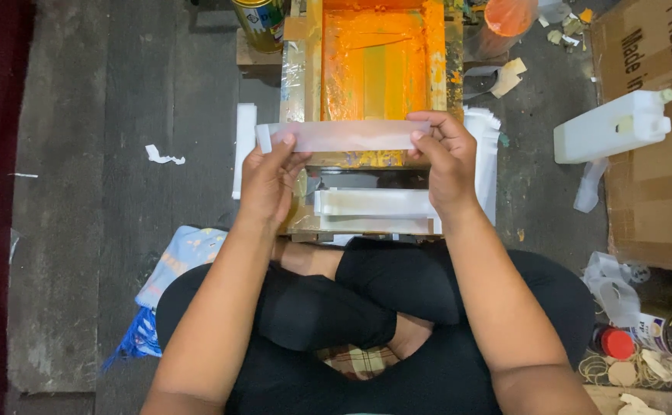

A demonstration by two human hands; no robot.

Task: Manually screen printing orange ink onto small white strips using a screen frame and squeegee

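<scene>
Both hands hold a long translucent white plastic strip [344,135] stretched level in front of me. My left hand [268,180] pinches its left end and my right hand [447,157] pinches its right end. Behind the strip lies a wooden-framed printing screen [376,65] smeared with orange ink. Below the strip, a stack of similar white strips [374,203] rests on the low work board [305,223]. I sit cross-legged in black trousers.
More white strips lie stacked at the left [244,146] and right [486,154] of the frame. A white plastic jerrycan [611,127] and cardboard box [658,146] stand right. A tin can [259,23] sits at top, small jars [617,342] lower right, folded cloth [178,261] left.
</scene>
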